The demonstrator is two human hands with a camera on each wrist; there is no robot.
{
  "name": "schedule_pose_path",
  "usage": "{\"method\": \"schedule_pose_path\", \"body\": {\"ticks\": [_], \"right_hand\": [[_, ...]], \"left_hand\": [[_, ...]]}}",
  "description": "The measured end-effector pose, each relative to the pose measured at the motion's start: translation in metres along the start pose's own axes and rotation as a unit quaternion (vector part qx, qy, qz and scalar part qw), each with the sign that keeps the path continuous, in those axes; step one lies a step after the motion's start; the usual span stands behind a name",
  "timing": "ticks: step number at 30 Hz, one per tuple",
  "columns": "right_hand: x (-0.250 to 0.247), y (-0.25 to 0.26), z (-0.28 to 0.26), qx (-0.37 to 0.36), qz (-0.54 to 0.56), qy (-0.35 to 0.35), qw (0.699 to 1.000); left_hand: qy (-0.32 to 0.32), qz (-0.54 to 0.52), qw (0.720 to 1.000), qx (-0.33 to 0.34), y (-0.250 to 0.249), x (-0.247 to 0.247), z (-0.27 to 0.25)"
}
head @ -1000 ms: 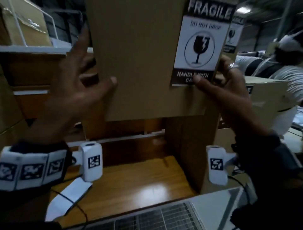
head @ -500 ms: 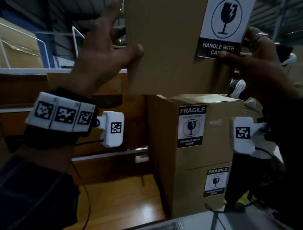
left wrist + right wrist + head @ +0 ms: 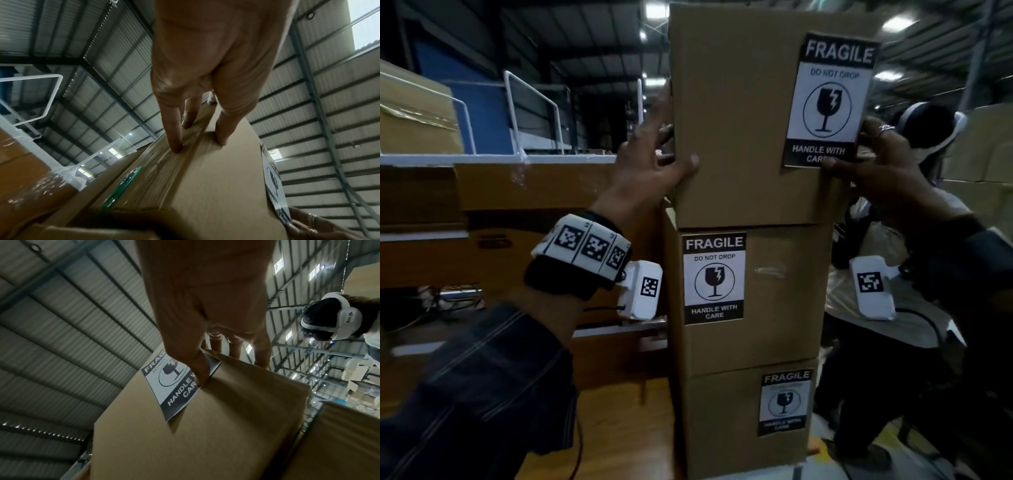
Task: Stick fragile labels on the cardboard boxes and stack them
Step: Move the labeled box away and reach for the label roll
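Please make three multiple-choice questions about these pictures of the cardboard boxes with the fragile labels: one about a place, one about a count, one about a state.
1. Where is the label on the top box?
A. upper right of its front
B. lower left of its front
C. on its left side

2. How many boxes form the stack?
A. two
B. three
C. five

3. How is the top box held?
A. by one hand only
B. between both hands
C. by no hand

Answers:
1 A: the top label sits at the front's upper right.
2 B: the top box stands above the middle box and bottom box.
3 B: the left hand and right hand grip opposite sides.
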State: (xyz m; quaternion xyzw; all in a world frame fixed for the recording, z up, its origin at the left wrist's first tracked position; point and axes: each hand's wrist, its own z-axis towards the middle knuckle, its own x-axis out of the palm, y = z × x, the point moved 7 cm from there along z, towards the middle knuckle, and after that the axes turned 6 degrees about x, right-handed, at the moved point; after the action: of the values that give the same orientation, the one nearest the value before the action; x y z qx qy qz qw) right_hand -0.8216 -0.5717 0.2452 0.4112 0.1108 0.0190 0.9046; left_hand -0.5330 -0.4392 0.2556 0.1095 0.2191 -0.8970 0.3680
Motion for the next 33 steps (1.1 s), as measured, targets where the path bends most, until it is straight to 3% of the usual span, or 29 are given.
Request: {"method": "schedule_pose_path", "body": {"ticks": [6,25,28,33], "right_hand": [[0.003,-0.016,0.016,-0.017,0.025,0.034,0.999],[0.016,-0.028,0.021,-0.033,0.044,0.063,0.996],[0.017,-0.026,0.012,-0.031,0.017,0.033,0.999],[0.009,-0.005,-0.033,-0.061,-0.054,-0.123,0.989]], "left_hand": [[-0.009,-0.016,0.999,-0.05,0.007,0.01,-0.001],[-0.002,0.023,0.999,-0.046,0.015,0.006,-0.007],[0.006,0.024,0.998,-0.052,0.017,0.005,-0.015],[-0.014,0.063,0.996,-0.062,0.017,-0.015,-0.049]]}}
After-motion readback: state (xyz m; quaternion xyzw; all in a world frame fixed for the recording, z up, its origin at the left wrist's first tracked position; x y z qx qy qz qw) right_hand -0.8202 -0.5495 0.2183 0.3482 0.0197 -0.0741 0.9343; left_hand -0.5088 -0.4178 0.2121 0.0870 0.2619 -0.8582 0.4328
